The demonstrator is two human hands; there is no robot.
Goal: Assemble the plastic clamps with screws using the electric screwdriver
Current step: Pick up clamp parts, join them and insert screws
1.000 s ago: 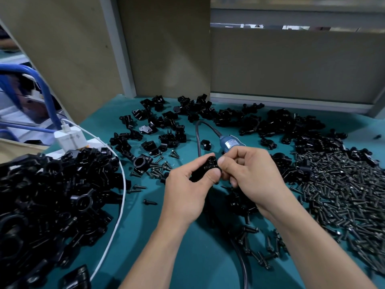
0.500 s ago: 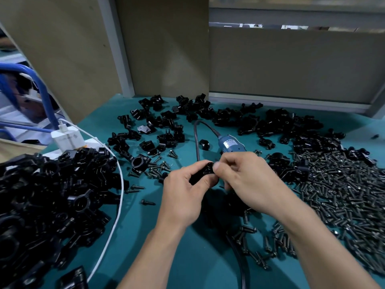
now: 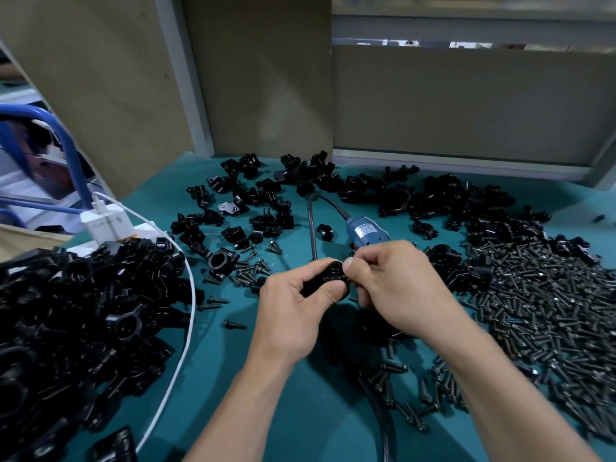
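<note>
My left hand (image 3: 293, 311) grips a black plastic clamp (image 3: 328, 276) between thumb and fingers, low over the teal table. My right hand (image 3: 396, 288) has its thumb and fingertips pinched at the clamp's right end; a screw there is hidden by the fingers. The blue electric screwdriver (image 3: 365, 232) lies on the table just behind my right hand, its black cord (image 3: 311, 221) looping away to the back. A big heap of dark screws (image 3: 533, 295) fills the right side.
A large pile of black clamp parts (image 3: 83, 311) sits at the left, with a white charger (image 3: 106, 223) and white cable (image 3: 186, 311) beside it. More loose clamps (image 3: 366, 188) spread along the back by the beige panels. Stray screws (image 3: 250, 271) lie left of my hands.
Both hands stay together on the clamp; they have shifted slightly downward in view. My right fingers have shifted a little at the clamp's end.
</note>
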